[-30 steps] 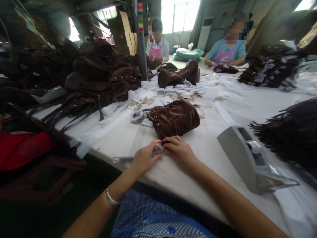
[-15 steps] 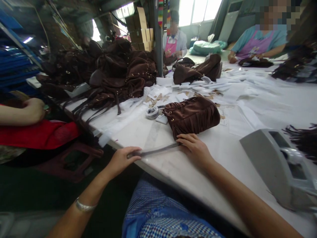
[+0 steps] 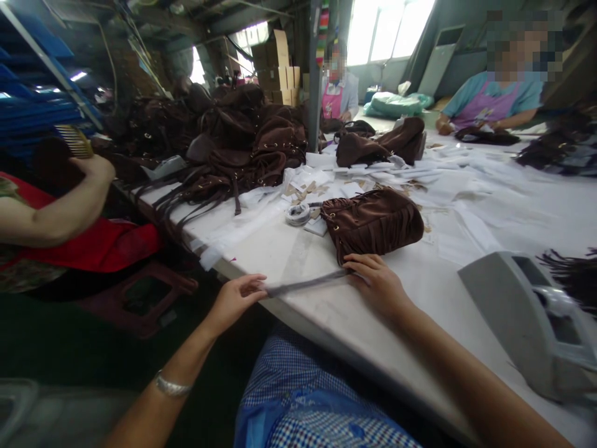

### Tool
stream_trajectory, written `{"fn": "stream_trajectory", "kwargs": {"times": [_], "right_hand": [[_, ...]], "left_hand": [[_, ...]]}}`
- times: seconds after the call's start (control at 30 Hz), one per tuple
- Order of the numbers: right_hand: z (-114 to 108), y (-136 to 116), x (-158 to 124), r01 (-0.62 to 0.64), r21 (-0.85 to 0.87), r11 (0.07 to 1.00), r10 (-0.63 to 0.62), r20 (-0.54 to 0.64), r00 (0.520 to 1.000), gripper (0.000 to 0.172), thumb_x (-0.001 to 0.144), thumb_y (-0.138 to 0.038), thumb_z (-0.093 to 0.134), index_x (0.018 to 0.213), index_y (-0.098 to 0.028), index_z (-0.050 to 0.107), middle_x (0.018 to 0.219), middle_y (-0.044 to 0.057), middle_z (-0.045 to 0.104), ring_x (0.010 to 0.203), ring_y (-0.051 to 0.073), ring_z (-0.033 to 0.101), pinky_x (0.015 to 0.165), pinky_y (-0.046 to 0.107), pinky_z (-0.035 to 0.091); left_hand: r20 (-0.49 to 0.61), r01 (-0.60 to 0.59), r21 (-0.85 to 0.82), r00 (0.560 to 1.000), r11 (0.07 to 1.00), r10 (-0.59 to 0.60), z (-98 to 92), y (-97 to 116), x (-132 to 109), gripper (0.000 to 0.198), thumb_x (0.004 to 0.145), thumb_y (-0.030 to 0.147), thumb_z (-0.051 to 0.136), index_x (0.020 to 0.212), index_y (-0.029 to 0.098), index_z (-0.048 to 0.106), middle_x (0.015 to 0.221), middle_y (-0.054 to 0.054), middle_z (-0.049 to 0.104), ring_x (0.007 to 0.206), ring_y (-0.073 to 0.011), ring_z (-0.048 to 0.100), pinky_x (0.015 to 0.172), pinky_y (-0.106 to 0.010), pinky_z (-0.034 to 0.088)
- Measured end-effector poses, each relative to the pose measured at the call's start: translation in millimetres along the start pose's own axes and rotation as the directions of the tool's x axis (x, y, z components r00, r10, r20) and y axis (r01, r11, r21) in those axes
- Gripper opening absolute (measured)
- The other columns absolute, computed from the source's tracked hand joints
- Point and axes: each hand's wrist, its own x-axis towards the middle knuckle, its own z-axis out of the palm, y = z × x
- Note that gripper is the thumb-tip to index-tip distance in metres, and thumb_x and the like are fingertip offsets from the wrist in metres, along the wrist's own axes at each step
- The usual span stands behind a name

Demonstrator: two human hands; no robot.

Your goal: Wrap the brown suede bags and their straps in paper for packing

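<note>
A narrow grey-brown strap [image 3: 308,284], seemingly covered in a thin translucent wrap, runs between my two hands over the white table's front edge. My left hand [image 3: 237,300] pinches its left end near the thumb tip, the other fingers curled loosely. At the other end, my right hand [image 3: 375,280] has its fingers closed over the strap, knuckles up, close to the tabletop. Just beyond that hand lies a dark brown fringed bag [image 3: 375,219] on its side, with gold eyelets. A wrapped coil [image 3: 297,214] rests left of the bag.
Brown bags [image 3: 261,143] are heaped at the back left beside a post [image 3: 314,81]. White paper sheets [image 3: 466,168] cover the far tabletop. A grey tape dispenser [image 3: 527,317] stands at right. At left, a co-worker's hand [image 3: 96,171] holds a brush-like tool; two people work across the table.
The view has shifted slightly. Less of the strap's end shows inside my left hand, whose fingers have loosened. The co-worker at left has raised a hand with the brush-like tool.
</note>
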Motion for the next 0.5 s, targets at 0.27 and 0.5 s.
{"fn": "stream_trajectory", "kwargs": {"times": [0.27, 0.5], "right_hand": [[-4.1, -4.9, -0.2, -0.014, -0.026, 1.0, 0.014, 0.022, 1.0, 0.03, 0.095, -0.023, 0.055, 0.124, -0.022, 0.064, 0.126, 0.005, 0.066, 0.114, 0.025, 0.057, 0.099, 0.041, 0.049], [-9.3, -53.6, 8.2, -0.006, -0.207, 0.978, -0.005, -0.05, 0.999, 0.03, 0.098, -0.029, 0.053, 0.126, -0.021, 0.063, 0.125, 0.007, 0.068, 0.105, 0.024, 0.061, 0.094, 0.04, 0.048]], "left_hand": [[-0.087, 0.057, -0.102, 0.994, 0.993, -0.066, 3.7, -4.9, -10.5, 0.05, 0.068, 0.044, 0.079, 0.105, 0.012, 0.069, 0.091, -0.011, 0.075, 0.087, -0.0254, 0.072, 0.087, -0.04, 0.056], [-0.084, 0.001, -0.113, 0.996, 0.994, -0.01, 4.1, -5.0, -13.9, 0.053, 0.069, 0.044, 0.079, 0.109, 0.012, 0.068, 0.098, -0.012, 0.075, 0.092, -0.0256, 0.071, 0.091, -0.04, 0.055]]}}
